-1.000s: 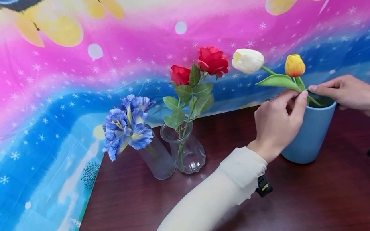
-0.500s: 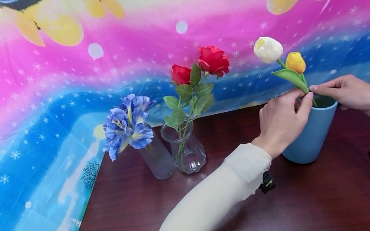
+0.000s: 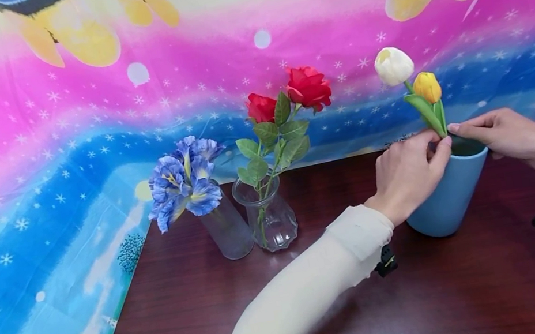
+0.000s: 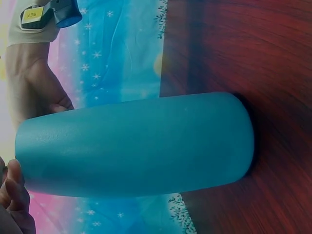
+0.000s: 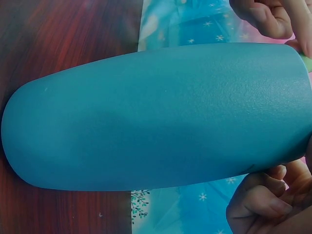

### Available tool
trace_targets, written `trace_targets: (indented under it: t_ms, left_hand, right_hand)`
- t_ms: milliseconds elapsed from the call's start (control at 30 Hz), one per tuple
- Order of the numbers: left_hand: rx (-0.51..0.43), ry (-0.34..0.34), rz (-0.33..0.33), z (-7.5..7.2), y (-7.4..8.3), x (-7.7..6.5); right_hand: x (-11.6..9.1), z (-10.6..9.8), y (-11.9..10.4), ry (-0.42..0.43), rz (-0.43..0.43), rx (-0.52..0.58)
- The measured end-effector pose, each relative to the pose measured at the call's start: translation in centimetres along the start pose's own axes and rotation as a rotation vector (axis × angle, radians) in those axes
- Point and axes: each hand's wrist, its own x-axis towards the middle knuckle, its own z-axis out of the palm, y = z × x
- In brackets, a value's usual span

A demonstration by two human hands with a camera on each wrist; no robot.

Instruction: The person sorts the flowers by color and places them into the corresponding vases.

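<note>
A white tulip (image 3: 394, 66) and a yellow tulip (image 3: 427, 87) stand upright with green leaves (image 3: 429, 113) in the tall blue vase (image 3: 444, 197) on the right of the table. At the vase's rim my left hand (image 3: 410, 176) pinches the tulips low down, thumb against forefinger. From the other side, my right hand (image 3: 514, 133) pinches at the same stems, its fingertips meeting the left ones over the vase mouth. The lower stems are hidden by the hands and the vase. In both wrist views the vase (image 4: 136, 146) fills the middle, with hands beside its rim.
Left of the hands, red roses (image 3: 309, 88) stand in a clear glass vase (image 3: 277, 227). Next to it, blue irises (image 3: 186, 183) lean from a frosted vase (image 3: 231, 234). A printed cloth (image 3: 207, 54) hangs behind the dark wood table (image 3: 193, 325).
The white tulip has swung right and upward, now nearer the yellow one. My left hand has moved slightly right with the stems. The right hand has hardly moved.
</note>
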Motion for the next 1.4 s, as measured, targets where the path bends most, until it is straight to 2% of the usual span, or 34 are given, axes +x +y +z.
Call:
trace_targets:
  t_ms: [367,667,1000,1233,1400]
  left_hand:
    - [-0.005,-0.036,-0.024,0.29,0.24,0.00]
    - [-0.035,-0.051,-0.023,0.57,0.02,-0.15]
    - [-0.026,-0.059,-0.021,0.55,0.06,-0.21]
    - [-0.026,-0.062,-0.022,0.50,0.12,-0.36]
    - [-0.034,-0.064,-0.024,0.56,0.07,-0.54]
  right_hand:
    - [0.03,0.06,0.00,0.001,0.002,0.001]
    - [0.01,0.03,-0.06,0.002,0.001,0.003]
    - [0.06,-0.03,0.11,0.001,-0.004,0.001]
    - [0.29,0.13,0.52,0.053,-0.005,0.008]
    - [0.22,0.21,0.52,0.050,0.004,0.006]
